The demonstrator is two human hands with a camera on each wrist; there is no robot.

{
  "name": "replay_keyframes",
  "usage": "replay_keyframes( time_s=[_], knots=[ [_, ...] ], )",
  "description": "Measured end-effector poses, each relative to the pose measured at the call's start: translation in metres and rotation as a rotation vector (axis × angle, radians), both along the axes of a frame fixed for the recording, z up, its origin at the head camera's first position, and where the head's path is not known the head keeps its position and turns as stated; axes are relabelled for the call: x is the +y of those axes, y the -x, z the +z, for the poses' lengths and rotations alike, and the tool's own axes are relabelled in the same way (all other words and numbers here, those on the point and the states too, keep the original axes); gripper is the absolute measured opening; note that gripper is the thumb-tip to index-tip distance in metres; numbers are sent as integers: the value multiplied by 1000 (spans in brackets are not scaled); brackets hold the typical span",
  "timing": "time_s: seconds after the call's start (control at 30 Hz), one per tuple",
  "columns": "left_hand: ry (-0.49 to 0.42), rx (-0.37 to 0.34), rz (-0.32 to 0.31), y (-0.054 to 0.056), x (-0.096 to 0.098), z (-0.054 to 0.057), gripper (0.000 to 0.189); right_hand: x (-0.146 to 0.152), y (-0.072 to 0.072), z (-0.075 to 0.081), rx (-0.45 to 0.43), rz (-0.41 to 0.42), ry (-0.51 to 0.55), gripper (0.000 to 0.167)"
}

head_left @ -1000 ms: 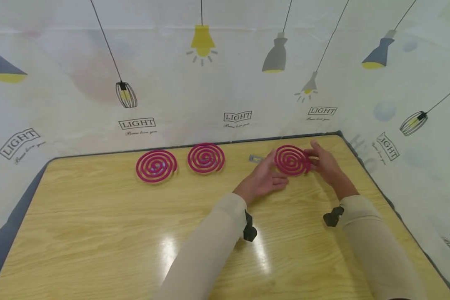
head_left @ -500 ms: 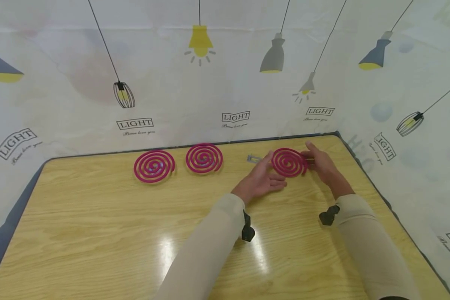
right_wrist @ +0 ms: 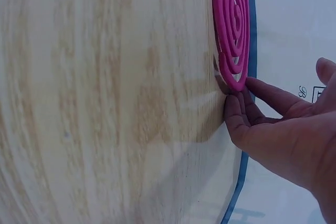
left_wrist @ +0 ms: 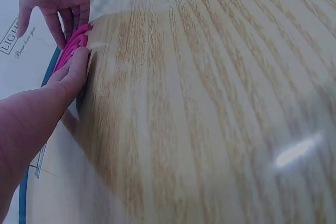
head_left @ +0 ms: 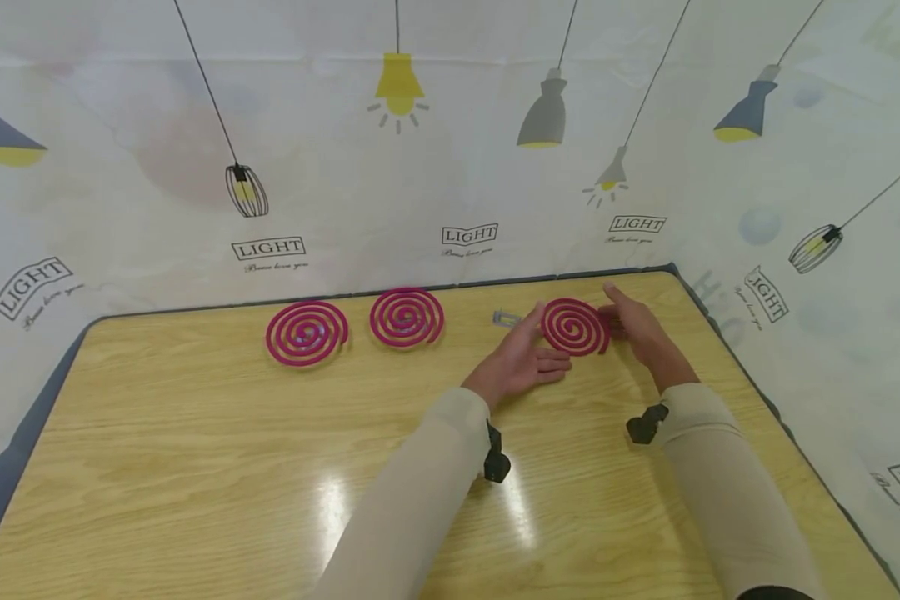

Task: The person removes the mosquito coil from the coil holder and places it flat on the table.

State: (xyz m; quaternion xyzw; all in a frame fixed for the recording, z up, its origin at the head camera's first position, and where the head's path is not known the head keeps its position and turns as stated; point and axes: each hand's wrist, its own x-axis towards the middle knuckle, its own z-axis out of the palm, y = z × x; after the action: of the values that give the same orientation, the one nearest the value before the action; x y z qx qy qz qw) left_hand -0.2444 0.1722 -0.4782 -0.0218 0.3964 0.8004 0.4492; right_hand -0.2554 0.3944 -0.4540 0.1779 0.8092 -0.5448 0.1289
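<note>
A magenta spiral mosquito coil [head_left: 572, 327] lies nearly flat at the back right of the table, between both hands. My left hand [head_left: 513, 358] is at its left and near side, the thumb at the rim and the other fingers stretched out below it. From the right my right hand [head_left: 641, 333] touches the rim with extended fingertips, thumb spread away, also visible in the right wrist view beside the coil [right_wrist: 231, 30]. What bears the coil from below is hidden. A small flat metal piece [head_left: 507, 318] with a slot lies just left of the coil.
Two similar magenta coils, a left one [head_left: 307, 333] and a middle one [head_left: 407, 317], sit along the back edge, greyish pieces showing under their centres. The wooden table [head_left: 195, 450] meets a wall sheet [head_left: 330, 167] printed with lamps at its back and right.
The coil between my hands has shifted slightly left and towards me. My right hand has moved left with its rim; my left hand stays at the coil's side. The view shifts slightly.
</note>
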Motion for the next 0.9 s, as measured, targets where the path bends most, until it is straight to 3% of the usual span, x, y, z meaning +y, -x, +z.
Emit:
replay_keyframes(
  time_s=[0.3,0.57,0.77,0.9],
  knots=[
    [17,16,8,-1,-2,-1,89,2,3,-4,0,-38,-5,87],
    [13,75,38,-1,-8,6,91,15,-3,5,28,-74,56,83],
    [-58,69,62,-1,-19,14,92,15,-10,16,50,-142,249,78],
    [-85,75,80,-2,-28,18,89,11,-19,23,67,-146,411,82]
  ],
)
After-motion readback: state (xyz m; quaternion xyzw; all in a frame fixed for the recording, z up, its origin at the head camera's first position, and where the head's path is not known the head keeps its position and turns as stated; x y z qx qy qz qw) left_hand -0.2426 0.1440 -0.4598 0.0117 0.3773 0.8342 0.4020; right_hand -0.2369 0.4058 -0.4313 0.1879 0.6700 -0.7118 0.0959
